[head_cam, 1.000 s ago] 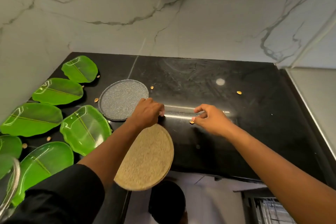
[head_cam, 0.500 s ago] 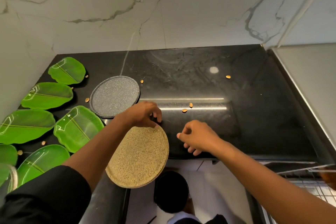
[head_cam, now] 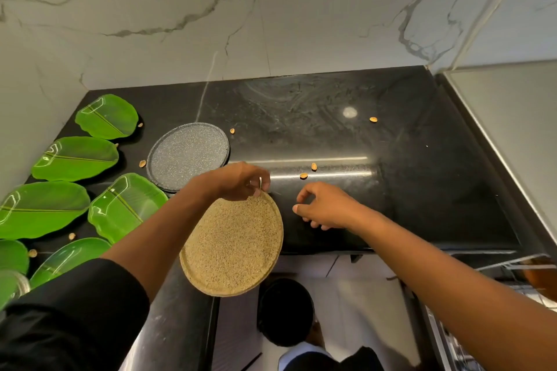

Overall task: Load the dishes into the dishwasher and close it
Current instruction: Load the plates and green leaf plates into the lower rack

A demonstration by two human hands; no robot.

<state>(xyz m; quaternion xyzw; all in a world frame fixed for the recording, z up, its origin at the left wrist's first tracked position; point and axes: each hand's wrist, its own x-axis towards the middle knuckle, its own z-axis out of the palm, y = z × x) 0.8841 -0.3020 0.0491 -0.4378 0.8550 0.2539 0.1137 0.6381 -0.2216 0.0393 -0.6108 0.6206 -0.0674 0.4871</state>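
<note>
The far rim of the tan plate (head_cam: 232, 242) is pinched by the curled fingers (head_cam: 261, 185) of the left hand (head_cam: 238, 181), just below the middle of the frame. The plate is tilted, its near half held out past the front edge of the black table (head_cam: 391, 135). The fingers of the right hand (head_cam: 327, 206) are curled loosely with nothing seen between them; the hand is held just right of the plate rim, apart from it. Compared with half a second ago, the right hand has been brought closer to the plate, while the left grip is unchanged. Two small seeds (head_cam: 309, 171) lie on the table just above the hands. A grey plate (head_cam: 188, 153) rests flat further up and left, partly hidden by the left wrist. Green leaf-shaped plates (head_cam: 75, 158) are spread along the left edge of the frame. A dishwasher rack (head_cam: 512, 265) is partly seen at the lower right.
</note>
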